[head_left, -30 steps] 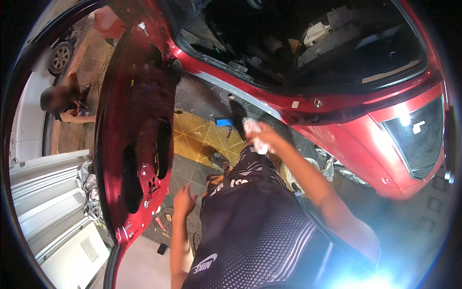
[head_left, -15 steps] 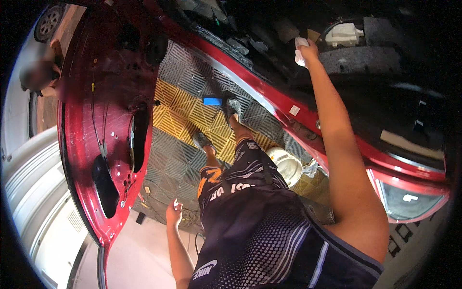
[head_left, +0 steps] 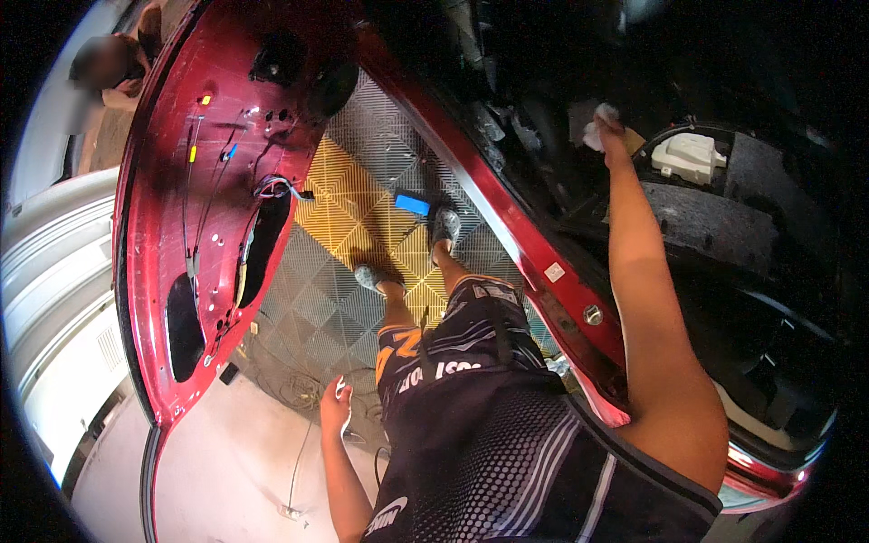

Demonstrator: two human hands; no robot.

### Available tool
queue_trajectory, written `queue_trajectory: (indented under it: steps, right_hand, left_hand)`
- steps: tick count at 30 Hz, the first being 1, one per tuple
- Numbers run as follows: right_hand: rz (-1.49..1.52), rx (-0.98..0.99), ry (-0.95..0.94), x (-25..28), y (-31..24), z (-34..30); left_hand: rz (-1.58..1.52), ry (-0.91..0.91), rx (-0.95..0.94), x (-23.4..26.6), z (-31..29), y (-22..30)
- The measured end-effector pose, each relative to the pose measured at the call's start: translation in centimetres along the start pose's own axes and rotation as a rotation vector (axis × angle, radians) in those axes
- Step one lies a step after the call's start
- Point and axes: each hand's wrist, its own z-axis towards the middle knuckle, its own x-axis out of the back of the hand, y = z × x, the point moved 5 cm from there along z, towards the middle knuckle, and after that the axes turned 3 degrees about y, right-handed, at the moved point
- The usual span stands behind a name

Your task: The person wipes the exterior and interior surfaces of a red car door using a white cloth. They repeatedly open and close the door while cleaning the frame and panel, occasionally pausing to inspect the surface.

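My right arm reaches far into the dark interior of a red car. My right hand (head_left: 615, 141) is closed around a crumpled white cloth (head_left: 595, 133), held against or just above a dark surface. Right beside it lies a tan piece (head_left: 631, 141), and farther right a white plastic box (head_left: 689, 157). Low beside my body, my left hand (head_left: 335, 409) has its fingers curled around a small white thing (head_left: 341, 389), too small to name. On my left the red car door (head_left: 149, 271) stands wide, its inner panel bare, with cables and cut-outs showing.
A red door sill (head_left: 534, 262) runs diagonally between me and the interior. On the grey and yellow floor tiles (head_left: 353, 199) a blue block (head_left: 412, 204) lies near my feet. Cables (head_left: 299, 394) lie behind my left hand. Another person (head_left: 113, 72) is beyond the door.
My right hand with the white cloth has moved farther in, past the tan piece. The view has shifted, and the white bucket seen before is now out of sight. My left hand stays low, still curled.
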Motion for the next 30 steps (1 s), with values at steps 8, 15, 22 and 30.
queue_trajectory:
  steps: [8, 15, 22, 30]
  right_hand:
    - [-0.55, 0.565, 0.401, -4.5, -1.0, -10.5]
    - [-0.281, 0.575, -0.706, -12.9, 6.3, -32.5]
    - [-0.272, -0.049, -1.021, -10.5, 9.0, -38.4]
    - [-0.594, 0.094, -0.697, -8.9, 6.9, -26.3]
  left_hand:
    - [-0.002, 0.008, 0.163, 1.3, -0.5, -0.7]
    - [-0.056, -0.009, 0.043, 1.0, 1.3, 3.2]
    - [-0.13, 0.091, 0.02, 4.1, 1.6, 3.3]
    - [0.016, -0.025, 0.082, 2.2, 2.0, -0.9]
